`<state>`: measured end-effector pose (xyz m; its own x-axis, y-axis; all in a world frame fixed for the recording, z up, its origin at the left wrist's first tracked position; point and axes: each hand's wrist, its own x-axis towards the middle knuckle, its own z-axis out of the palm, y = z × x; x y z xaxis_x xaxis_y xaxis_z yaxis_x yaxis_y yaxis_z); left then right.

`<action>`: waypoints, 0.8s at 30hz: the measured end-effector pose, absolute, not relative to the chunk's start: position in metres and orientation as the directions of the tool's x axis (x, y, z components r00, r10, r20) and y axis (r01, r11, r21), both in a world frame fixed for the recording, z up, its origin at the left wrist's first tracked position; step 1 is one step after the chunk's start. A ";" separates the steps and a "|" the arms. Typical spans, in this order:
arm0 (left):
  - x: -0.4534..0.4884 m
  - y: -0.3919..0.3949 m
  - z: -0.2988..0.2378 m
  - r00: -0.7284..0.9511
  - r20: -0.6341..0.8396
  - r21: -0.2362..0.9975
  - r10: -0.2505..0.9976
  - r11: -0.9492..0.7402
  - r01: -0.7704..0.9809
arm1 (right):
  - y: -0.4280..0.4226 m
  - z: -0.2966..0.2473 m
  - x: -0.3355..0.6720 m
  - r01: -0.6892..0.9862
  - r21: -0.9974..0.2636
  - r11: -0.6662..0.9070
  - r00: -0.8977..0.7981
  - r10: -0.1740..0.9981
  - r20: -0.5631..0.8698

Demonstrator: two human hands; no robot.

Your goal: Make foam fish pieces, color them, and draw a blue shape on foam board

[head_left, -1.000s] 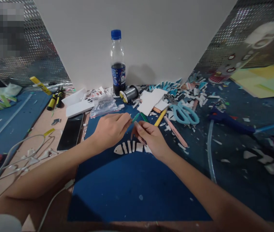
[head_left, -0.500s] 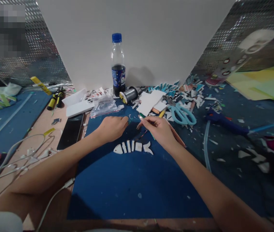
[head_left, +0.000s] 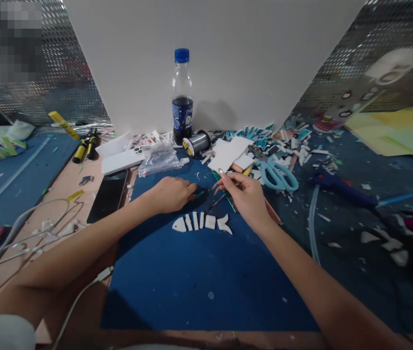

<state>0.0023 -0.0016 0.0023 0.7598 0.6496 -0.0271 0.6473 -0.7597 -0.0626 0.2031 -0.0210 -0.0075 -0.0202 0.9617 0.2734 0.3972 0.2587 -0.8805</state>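
A white fish skeleton cut into several pieces (head_left: 202, 222) lies in a row on the blue mat (head_left: 206, 282). Just behind it, my left hand (head_left: 172, 193) rests on the mat with its fingers pinched on a small green piece. My right hand (head_left: 245, 195) hovers beside it to the right, fingers closed on a thin stick-like tool whose dark tip points down toward the fish pieces. The two hands are a short gap apart.
Behind the hands stand a cola bottle (head_left: 182, 99), a spool of wire (head_left: 196, 143), white foam sheets (head_left: 230, 153) and light-blue scissors (head_left: 278, 175) amid paper scraps. A blue glue gun (head_left: 341, 187) lies right. A phone (head_left: 108, 197), a white case and cables lie left.
My hands have drawn apart. The right hand moved right and back off the fish pieces, uncovering the tail; the left lowered to the mat. The green piece no longer sticks up between them.
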 end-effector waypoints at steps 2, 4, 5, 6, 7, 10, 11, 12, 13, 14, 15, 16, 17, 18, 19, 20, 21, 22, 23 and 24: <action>0.004 -0.003 -0.001 0.773 -0.030 -0.072 0.633 -0.773 0.630 | -0.022 -0.007 0.203 0.379 -0.890 0.254 0.019 0.959 0.281; 0.005 -0.003 -0.002 0.782 -0.028 -0.080 0.623 -0.781 0.619 | -0.023 -0.007 0.204 0.369 -0.894 0.253 0.049 0.956 0.291; 0.005 -0.004 -0.003 0.787 -0.028 -0.084 0.617 -0.786 0.613 | -0.023 -0.007 0.205 0.366 -0.895 0.255 0.059 0.954 0.295; 0.006 -0.004 -0.003 0.793 -0.027 -0.088 0.608 -0.792 0.604 | -0.023 -0.007 0.205 0.363 -0.896 0.256 0.065 0.952 0.298; 0.007 -0.005 -0.004 0.800 -0.027 -0.092 0.599 -0.799 0.594 | -0.024 -0.006 0.205 0.362 -0.896 0.256 0.067 0.952 0.299; 0.011 -0.012 -0.007 0.816 -0.025 -0.109 0.578 -0.812 0.573 | -0.026 -0.005 0.204 0.367 -0.895 0.252 0.048 0.956 0.289; 0.013 -0.014 -0.008 0.816 -0.020 -0.113 0.577 -0.813 0.572 | -0.027 -0.004 0.204 0.373 -0.894 0.249 0.040 0.958 0.284; 0.014 -0.017 -0.008 0.815 -0.014 -0.113 0.580 -0.811 0.575 | -0.028 -0.004 0.203 0.382 -0.891 0.246 0.034 0.960 0.279; 0.015 -0.019 -0.008 0.812 -0.007 -0.107 0.584 -0.808 0.580 | -0.029 -0.003 0.203 0.391 -0.888 0.242 0.028 0.961 0.274; 0.016 -0.020 -0.007 0.808 0.003 -0.095 0.590 -0.804 0.587 | -0.030 -0.003 0.202 0.400 -0.885 0.238 0.026 0.962 0.270; 0.015 -0.021 -0.006 0.800 0.016 -0.079 0.600 -0.797 0.599 | -0.030 -0.003 0.202 0.407 -0.883 0.234 0.025 0.963 0.267; 0.014 -0.019 -0.003 0.788 0.034 -0.057 0.615 -0.786 0.616 | -0.031 -0.003 0.201 0.413 -0.880 0.232 0.025 0.964 0.266; 0.012 -0.017 0.000 0.767 0.059 -0.031 0.639 -0.767 0.641 | -0.031 -0.003 0.200 0.418 -0.878 0.232 0.023 0.964 0.266; 0.009 -0.013 0.004 0.737 0.090 -0.004 0.670 -0.740 0.673 | -0.031 -0.003 0.200 0.420 -0.877 0.235 0.019 0.964 0.267; 0.006 -0.009 0.008 0.695 0.128 0.027 0.708 -0.703 0.711 | -0.032 -0.002 0.199 0.420 -0.875 0.239 0.014 0.963 0.269; 0.002 -0.004 0.012 0.636 0.175 0.067 0.752 -0.653 0.754 | -0.032 -0.002 0.197 0.419 -0.874 0.245 0.007 0.962 0.273; -0.002 0.001 0.016 0.576 0.218 0.113 0.788 -0.607 0.787 | -0.033 -0.001 0.196 0.416 -0.873 0.254 -0.001 0.960 0.279; -0.004 0.005 0.018 0.483 0.275 0.238 0.831 -0.545 0.804 | -0.034 0.000 0.195 0.412 -0.872 0.263 -0.006 0.958 0.286; -0.006 0.007 0.020 0.362 0.323 0.440 0.875 -0.477 0.761 | -0.035 0.001 0.193 0.410 -0.870 0.273 -0.008 0.955 0.295; -0.006 0.009 0.019 0.257 0.335 0.620 0.907 -0.417 0.665 | -0.036 0.001 0.192 0.409 -0.868 0.282 -0.009 0.952 0.305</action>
<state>-0.0061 0.0090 0.0192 0.2570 0.9065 0.3349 0.6648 -0.4173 0.6196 0.1918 -0.0360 0.0008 -0.0086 0.9522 0.3055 0.4086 0.2822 -0.8680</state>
